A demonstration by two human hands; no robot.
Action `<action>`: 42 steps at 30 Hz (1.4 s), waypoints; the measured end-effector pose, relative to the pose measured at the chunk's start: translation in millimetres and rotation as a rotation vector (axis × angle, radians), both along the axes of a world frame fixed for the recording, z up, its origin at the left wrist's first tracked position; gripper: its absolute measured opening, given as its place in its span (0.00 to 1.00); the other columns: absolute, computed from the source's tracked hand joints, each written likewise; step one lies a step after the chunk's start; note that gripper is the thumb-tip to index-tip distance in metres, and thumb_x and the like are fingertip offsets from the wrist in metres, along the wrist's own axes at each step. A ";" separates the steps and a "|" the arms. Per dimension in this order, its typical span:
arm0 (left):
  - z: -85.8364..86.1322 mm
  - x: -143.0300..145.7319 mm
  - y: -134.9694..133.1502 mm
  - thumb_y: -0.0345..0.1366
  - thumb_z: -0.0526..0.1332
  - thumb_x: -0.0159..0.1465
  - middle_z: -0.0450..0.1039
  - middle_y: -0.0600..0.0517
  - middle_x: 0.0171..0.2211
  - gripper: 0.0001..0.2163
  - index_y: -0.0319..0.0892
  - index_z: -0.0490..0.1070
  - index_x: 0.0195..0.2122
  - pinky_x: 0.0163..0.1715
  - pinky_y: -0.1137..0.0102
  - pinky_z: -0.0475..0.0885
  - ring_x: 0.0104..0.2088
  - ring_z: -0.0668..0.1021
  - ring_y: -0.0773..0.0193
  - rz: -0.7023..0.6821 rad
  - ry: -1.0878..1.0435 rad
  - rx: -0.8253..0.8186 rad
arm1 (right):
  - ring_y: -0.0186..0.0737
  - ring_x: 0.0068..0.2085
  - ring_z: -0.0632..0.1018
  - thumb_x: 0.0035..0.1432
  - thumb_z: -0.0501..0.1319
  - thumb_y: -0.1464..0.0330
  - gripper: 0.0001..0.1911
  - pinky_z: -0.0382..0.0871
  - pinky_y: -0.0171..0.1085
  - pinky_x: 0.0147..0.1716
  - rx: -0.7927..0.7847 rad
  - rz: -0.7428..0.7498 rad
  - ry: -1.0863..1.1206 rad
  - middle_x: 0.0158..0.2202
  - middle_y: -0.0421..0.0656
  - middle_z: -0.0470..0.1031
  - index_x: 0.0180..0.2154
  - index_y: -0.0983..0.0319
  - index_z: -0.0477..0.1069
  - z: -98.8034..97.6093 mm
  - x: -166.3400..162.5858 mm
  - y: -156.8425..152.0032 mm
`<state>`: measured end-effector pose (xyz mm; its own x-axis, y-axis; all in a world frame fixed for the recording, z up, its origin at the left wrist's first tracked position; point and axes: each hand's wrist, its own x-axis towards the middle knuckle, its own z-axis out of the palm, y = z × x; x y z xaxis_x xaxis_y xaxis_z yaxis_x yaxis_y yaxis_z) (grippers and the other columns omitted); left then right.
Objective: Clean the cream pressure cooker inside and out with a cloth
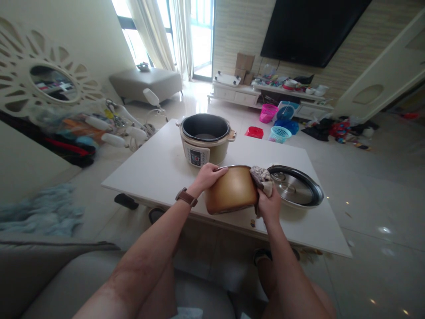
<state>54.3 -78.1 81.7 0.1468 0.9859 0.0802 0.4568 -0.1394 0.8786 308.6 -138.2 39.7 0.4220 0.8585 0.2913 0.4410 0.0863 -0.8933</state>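
Note:
A gold-brown inner pot (231, 190) is held tilted above the table's near edge, its outer wall facing me. My left hand (210, 176) grips its rim on the left, thumb over the outside. In my right hand (268, 201) is a grey patterned cloth (262, 178), closed in the fingers and pressed against the pot's right side. Behind the pot stands the electric pressure cooker body (206, 146), uncovered, with a dark inside and a control panel in front. Its round lid (297, 188) lies upside down to the right, metal underside up.
The white table (146, 166) carries the cooker and lid. Beyond it on the floor are a pink basket (268, 113), a light blue basket (279, 134) and a red container (254, 132). A lamp with white shades (136, 133) is at the left. A grey sofa (76, 279) is beneath me.

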 end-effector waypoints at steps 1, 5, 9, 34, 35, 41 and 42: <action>0.6 3.1 -0.7 0.63 0.60 0.62 0.52 0.56 0.18 0.31 0.42 0.61 0.16 0.26 0.67 0.50 0.24 0.59 0.68 0.015 0.010 0.019 | 0.54 0.46 0.83 0.57 0.65 0.59 0.21 0.75 0.52 0.51 0.044 0.017 -0.038 0.45 0.51 0.85 0.49 0.63 0.80 2.5 -1.3 -1.9; 2.7 13.0 -2.3 0.59 0.59 0.64 0.56 0.55 0.18 0.29 0.41 0.65 0.16 0.27 0.68 0.51 0.25 0.62 0.67 0.056 0.061 0.094 | 0.57 0.60 0.79 0.58 0.62 0.68 0.22 0.71 0.55 0.62 0.345 0.299 -0.368 0.57 0.50 0.82 0.54 0.58 0.79 18.6 -8.5 -15.1; 2.3 16.0 -2.4 0.56 0.58 0.66 0.58 0.55 0.19 0.27 0.40 0.66 0.17 0.28 0.68 0.52 0.27 0.63 0.66 0.054 0.080 0.139 | 0.57 0.68 0.74 0.54 0.60 0.72 0.30 0.67 0.56 0.66 0.472 0.495 -0.599 0.63 0.46 0.78 0.59 0.55 0.77 30.3 -15.0 -24.4; -0.3 3.3 -0.8 0.59 0.58 0.64 0.53 0.56 0.19 0.28 0.42 0.62 0.17 0.28 0.67 0.51 0.25 0.60 0.68 -0.021 0.029 0.061 | 0.56 0.45 0.83 0.54 0.66 0.59 0.21 0.75 0.52 0.51 0.026 -0.033 0.002 0.44 0.51 0.85 0.46 0.63 0.81 0.0 -5.1 -1.6; 0.9 4.6 -1.0 0.58 0.58 0.64 0.54 0.56 0.19 0.27 0.42 0.62 0.17 0.28 0.67 0.51 0.25 0.61 0.68 -0.007 0.050 0.074 | 0.56 0.47 0.83 0.56 0.65 0.60 0.20 0.75 0.53 0.53 0.085 -0.004 -0.058 0.46 0.52 0.85 0.47 0.63 0.81 3.3 -8.4 -4.7; 3.6 8.6 -1.8 0.56 0.57 0.65 0.59 0.55 0.19 0.26 0.41 0.67 0.18 0.29 0.68 0.52 0.26 0.62 0.66 0.017 0.101 0.110 | 0.58 0.67 0.75 0.53 0.61 0.69 0.29 0.67 0.56 0.66 0.432 0.448 -0.538 0.63 0.47 0.78 0.58 0.55 0.78 23.0 -17.6 -22.0; 3.7 8.7 -2.0 0.56 0.57 0.65 0.59 0.55 0.19 0.26 0.41 0.67 0.18 0.29 0.68 0.52 0.26 0.62 0.66 0.015 0.101 0.112 | 0.58 0.68 0.74 0.53 0.61 0.69 0.30 0.67 0.56 0.66 0.451 0.481 -0.562 0.63 0.46 0.78 0.58 0.55 0.78 24.6 -17.7 -23.0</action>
<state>63.0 -80.0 85.5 0.1447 0.9738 0.1752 0.5448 -0.2263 0.8075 290.9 -161.2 64.3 -0.2659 0.6592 0.7034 0.6317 0.6703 -0.3894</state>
